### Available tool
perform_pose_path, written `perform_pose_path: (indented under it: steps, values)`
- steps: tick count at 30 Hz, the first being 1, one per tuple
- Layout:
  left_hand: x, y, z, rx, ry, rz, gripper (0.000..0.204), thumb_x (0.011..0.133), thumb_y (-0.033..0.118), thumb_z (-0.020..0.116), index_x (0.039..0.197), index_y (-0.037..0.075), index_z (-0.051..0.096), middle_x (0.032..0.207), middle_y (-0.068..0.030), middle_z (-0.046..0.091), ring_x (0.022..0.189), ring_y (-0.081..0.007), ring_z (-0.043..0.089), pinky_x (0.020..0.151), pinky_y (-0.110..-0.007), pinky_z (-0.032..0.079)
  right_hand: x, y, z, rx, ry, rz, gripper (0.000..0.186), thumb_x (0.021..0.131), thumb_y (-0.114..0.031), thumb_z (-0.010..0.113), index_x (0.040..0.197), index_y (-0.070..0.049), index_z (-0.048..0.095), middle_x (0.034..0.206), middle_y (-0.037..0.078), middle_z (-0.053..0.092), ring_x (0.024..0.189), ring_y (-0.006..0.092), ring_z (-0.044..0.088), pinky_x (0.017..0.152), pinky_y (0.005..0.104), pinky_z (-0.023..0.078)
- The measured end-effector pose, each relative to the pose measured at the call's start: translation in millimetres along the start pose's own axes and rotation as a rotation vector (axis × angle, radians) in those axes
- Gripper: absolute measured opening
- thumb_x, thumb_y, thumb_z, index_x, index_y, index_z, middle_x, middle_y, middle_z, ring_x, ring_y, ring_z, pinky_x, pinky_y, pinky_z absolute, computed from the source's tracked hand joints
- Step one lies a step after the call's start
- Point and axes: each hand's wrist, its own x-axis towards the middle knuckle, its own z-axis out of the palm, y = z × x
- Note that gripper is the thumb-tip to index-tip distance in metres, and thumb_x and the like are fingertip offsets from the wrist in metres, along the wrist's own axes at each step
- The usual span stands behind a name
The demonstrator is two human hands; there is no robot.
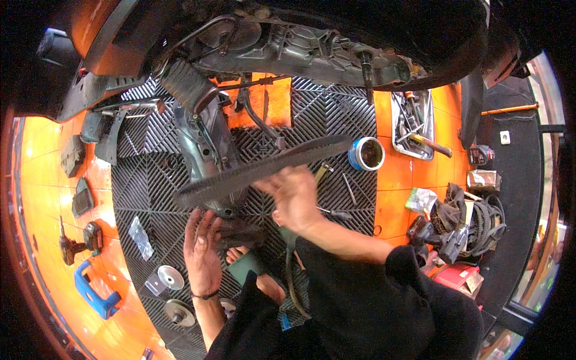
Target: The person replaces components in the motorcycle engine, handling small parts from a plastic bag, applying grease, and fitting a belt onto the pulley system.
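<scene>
A dark ribbed drive belt (pixel 270 162) stretches slantwise across the middle of the view, its right end higher than its left. My right hand (pixel 293 199), slightly blurred, has its fingers bent against the belt's lower side and grips it. My left hand (pixel 203 246) is raised below the belt's left end, fingers apart and holding nothing. A blurred black piece (pixel 240 233) lies beside the left fingers; I cannot make out what it is. Behind the belt stands a dark metal scooter part (pixel 207 135). Above hangs the engine casing (pixel 300 51), with a black-handled tool (pixel 366 75) sticking down from it.
An open tin (pixel 366 154) stands right of the belt. Beyond it are a tray of tools (pixel 413 129) and a hammer (pixel 433 146). A cordless drill (pixel 78 241), a blue plastic handle (pixel 95 291) and metal discs (pixel 171 277) lie left. Coiled hoses (pixel 483 225) sit at right.
</scene>
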Motion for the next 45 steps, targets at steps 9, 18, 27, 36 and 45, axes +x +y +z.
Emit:
perform_pose_path:
  steps: [9, 18, 27, 36, 45]
  values:
    - [-34.7, -25.3, -61.9, 0.157, 0.316, -0.188, 0.043, 0.104, 0.025, 0.063, 0.137, 0.000, 0.053, 0.127, -0.0147, 0.065, 0.113, -0.0286, 0.066, 0.095, -0.040, 0.052, 75.3, -85.5, 64.0, -0.127, 0.070, -0.305, 0.044, 0.096, -0.030, 0.062, 0.120, 0.003, 0.046, 0.109, 0.024, 0.056, 0.108, 0.0419, 0.066, 0.100, 0.0541, 0.056]
    - [-40.9, -42.5, -48.0, 0.316, 0.222, -0.231, 0.036, 0.104, 0.016, 0.063, 0.133, -0.003, 0.054, 0.123, -0.0141, 0.067, 0.109, -0.0219, 0.067, 0.097, -0.034, 0.052, 146.1, -90.8, 104.9, -0.093, -0.008, -0.271, 0.055, 0.103, -0.034, 0.060, 0.135, 0.006, 0.042, 0.123, 0.033, 0.055, 0.106, 0.0436, 0.069, 0.097, 0.0458, 0.062]
    - [-58.6, -45.2, -81.0, 0.395, 0.306, -0.215, 0.036, 0.103, 0.017, 0.065, 0.131, -0.004, 0.055, 0.119, -0.0137, 0.068, 0.104, -0.0190, 0.067, 0.097, -0.033, 0.052, 142.7, -82.6, 103.0, -0.115, 0.054, -0.267, 0.065, 0.101, -0.036, 0.062, 0.139, 0.010, 0.036, 0.118, 0.029, 0.053, 0.107, 0.0431, 0.069, 0.098, 0.0487, 0.061]
    - [-62.3, -50.4, -72.6, 0.387, 0.269, -0.263, 0.035, 0.103, 0.017, 0.065, 0.131, -0.002, 0.056, 0.119, -0.0127, 0.068, 0.105, -0.0197, 0.067, 0.096, -0.033, 0.053, 144.2, -89.6, 102.4, -0.053, 0.094, -0.296, 0.061, 0.104, -0.043, 0.046, 0.147, -0.003, 0.030, 0.116, 0.030, 0.052, 0.106, 0.0457, 0.068, 0.097, 0.0524, 0.060]
    - [-64.7, -48.2, -75.4, 0.494, 0.252, -0.251, 0.036, 0.105, 0.019, 0.062, 0.133, -0.003, 0.055, 0.122, -0.0156, 0.069, 0.103, -0.0205, 0.069, 0.095, -0.033, 0.055, 147.4, -86.8, 98.5, -0.073, 0.042, -0.329, 0.059, 0.105, -0.039, 0.048, 0.151, -0.006, 0.028, 0.119, 0.031, 0.052, 0.108, 0.0456, 0.067, 0.099, 0.0517, 0.060]
